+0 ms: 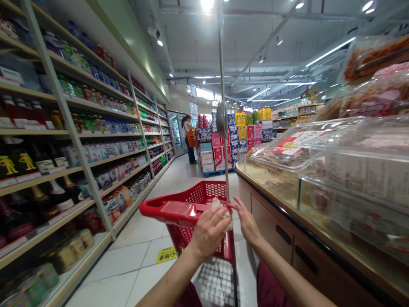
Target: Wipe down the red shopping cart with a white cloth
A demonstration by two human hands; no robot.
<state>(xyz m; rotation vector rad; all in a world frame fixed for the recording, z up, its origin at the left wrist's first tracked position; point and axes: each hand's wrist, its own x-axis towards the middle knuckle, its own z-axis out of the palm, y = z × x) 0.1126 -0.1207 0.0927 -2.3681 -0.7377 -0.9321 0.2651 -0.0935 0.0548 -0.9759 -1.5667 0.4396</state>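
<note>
My left hand [209, 232] is closed over a crumpled whitish cloth [227, 222] at the right end of the handle of a red plastic shopping cart [169, 209]. Part of the cloth pokes out above and beside the fingers. A thin upright metal pole [223, 72] with a grey rounded piece on it rises at that same corner of the cart. Just right of the pole is my right hand [247, 222], its fingers apart and reaching toward it. Whether those fingertips touch the pole or the cart, I cannot tell.
Shelves [105, 162] of bottles and cans line the left side. At right stands a wooden counter [271, 213] with packaged food [287, 143]. Stacked cartons [220, 153] and a person in an orange apron [191, 138] are ahead. A yellow floor sticker [166, 255] lies on the tiles.
</note>
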